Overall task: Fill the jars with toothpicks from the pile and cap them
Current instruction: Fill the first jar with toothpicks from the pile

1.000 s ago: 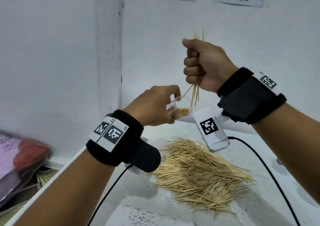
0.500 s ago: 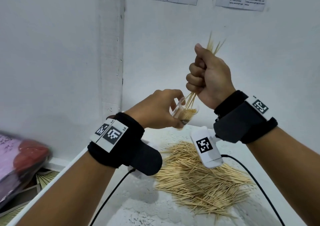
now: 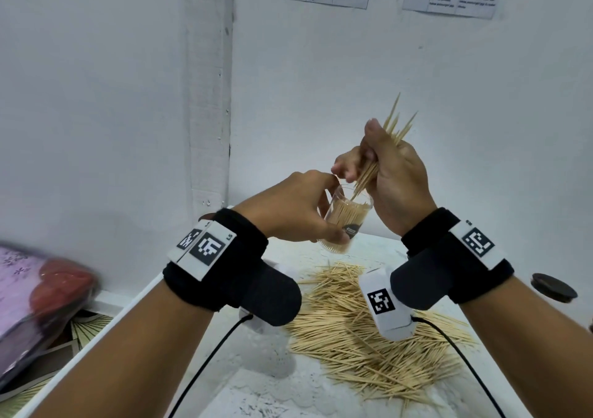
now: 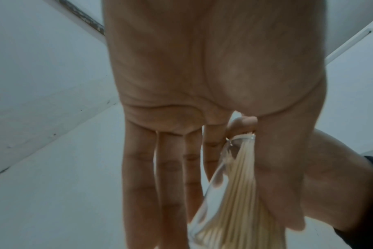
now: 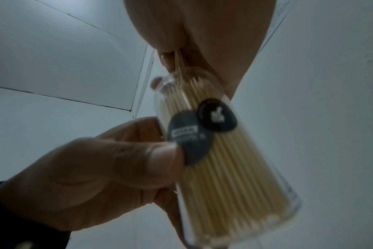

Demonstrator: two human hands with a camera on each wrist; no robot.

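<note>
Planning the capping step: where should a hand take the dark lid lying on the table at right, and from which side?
Judging from the head view, the lid is a flat disc lying on the table, so pinch its rim from above with the fingertips; the right hand is nearer, once it sheds its toothpicks.

clear jar [image 3: 346, 217] packed with toothpicks, tilted, uncapped, above the loose pile [image 3: 369, 328] — dark cap [image 3: 553, 287] at right

Clear glossy jar [image 3: 348, 217] holds pale matt wooden toothpicks [image 3: 369, 321].

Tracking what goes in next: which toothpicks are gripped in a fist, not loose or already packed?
The bundle of toothpicks in the right hand, tips entering the jar; the pile lies on the table.
</note>
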